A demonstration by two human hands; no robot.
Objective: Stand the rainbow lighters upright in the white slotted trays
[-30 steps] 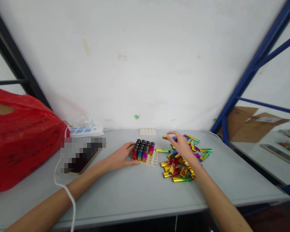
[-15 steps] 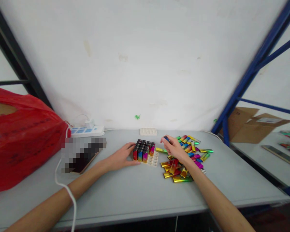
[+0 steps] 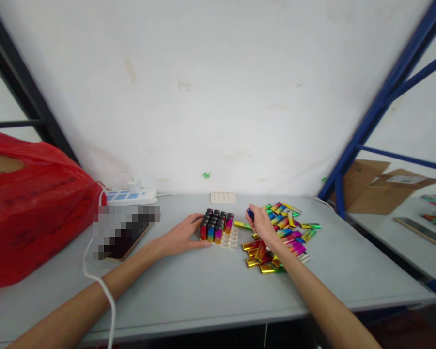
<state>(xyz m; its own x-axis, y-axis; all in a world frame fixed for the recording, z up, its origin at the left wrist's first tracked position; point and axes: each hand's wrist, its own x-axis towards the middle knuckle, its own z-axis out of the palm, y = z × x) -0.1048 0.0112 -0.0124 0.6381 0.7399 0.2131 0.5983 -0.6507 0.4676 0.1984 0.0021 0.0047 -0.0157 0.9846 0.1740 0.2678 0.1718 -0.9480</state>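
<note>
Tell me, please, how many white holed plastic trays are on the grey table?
2: one tray under the upright colourful lighters at the left hand, one bare tray behind, near the wall.

The loose lighters (image 3: 280, 231) in the pile all had shiny metallic shells with a rainbow sheen, super glossy. The lighter (image 3: 250, 213) pinched in the right hand (image 3: 263, 227) looked glossy too. The tray (image 3: 231, 239) was matt off-white plastic, and the upright lighters (image 3: 215, 227) in it had dull black tops. The table (image 3: 203, 286) was smooth matt grey. The red bag (image 3: 32, 208) was thin crinkly plastic, slightly shiny. The boxes (image 3: 370, 186) were plain brown cardboard, and the rack frame (image 3: 385, 92) was blue-painted metal.
</note>
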